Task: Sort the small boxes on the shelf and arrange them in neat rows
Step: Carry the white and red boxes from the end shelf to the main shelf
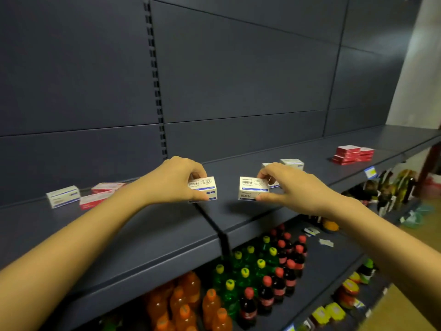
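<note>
The left hand is pinching a white paper-clip box between thumb and fingers, and the right hand is gripping a matching white box the same way; both boxes are sitting mid-shelf, near each other but apart. More white and red boxes are lying toward the shelf's left end, a red stack toward its right end. Bottles are standing below.
</note>
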Demonstrator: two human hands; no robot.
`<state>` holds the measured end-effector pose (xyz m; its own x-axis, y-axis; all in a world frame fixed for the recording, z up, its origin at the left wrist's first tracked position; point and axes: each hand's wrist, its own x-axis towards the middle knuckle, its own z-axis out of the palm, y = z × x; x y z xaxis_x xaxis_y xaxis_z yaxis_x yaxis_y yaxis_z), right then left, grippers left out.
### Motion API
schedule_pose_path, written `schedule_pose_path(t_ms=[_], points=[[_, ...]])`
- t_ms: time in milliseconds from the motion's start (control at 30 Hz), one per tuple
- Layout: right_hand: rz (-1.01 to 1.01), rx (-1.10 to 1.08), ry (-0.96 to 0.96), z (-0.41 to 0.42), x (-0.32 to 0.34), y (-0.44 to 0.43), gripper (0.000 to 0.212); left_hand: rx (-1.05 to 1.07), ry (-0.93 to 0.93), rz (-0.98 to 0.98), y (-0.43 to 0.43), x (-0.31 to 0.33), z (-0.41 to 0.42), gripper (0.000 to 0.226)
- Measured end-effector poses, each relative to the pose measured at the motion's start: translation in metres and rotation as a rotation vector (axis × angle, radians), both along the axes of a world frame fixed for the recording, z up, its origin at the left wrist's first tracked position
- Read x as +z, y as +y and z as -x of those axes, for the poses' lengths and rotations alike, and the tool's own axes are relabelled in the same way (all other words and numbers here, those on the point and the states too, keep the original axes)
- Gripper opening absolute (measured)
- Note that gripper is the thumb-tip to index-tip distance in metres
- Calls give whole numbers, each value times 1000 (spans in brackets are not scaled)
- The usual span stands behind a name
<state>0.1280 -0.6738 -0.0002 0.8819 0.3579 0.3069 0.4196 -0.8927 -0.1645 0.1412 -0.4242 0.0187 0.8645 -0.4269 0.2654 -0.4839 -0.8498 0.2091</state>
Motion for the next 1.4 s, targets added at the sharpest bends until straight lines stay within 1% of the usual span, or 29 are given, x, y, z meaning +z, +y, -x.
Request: schedule_pose_path(t_ms=[100, 267, 500, 833, 1000, 1167, 1300, 1400], points=[[22, -40, 8, -1, -1, -44, 40, 4, -24, -6, -44, -8, -5, 39], [19, -31, 22, -14, -8, -114, 43, 46, -33, 15, -110, -31, -16, 39], [-24, 14, 71, -43, -12, -166, 39, 137, -15, 5, -162, -41, -32, 43], [-28, 139, 78, -95, -8, -176, 42, 236, -22, -3, -184, -44, -58, 44], [-21, 219, 94, -120, -11, -172, 44, 252, 56, 20, -182, -50, -62, 45], [-11, 311, 88, -141, -12, -168, 42, 302, 20, 0, -179, -46, -56, 49], [1, 386, 128, -148, -11, -168, 42, 349, -39, 48, -176, -41, -55, 31], [27, 386, 105, -150, -13, -163, 44, 371, -38, 13, -167, -36, -53, 22]])
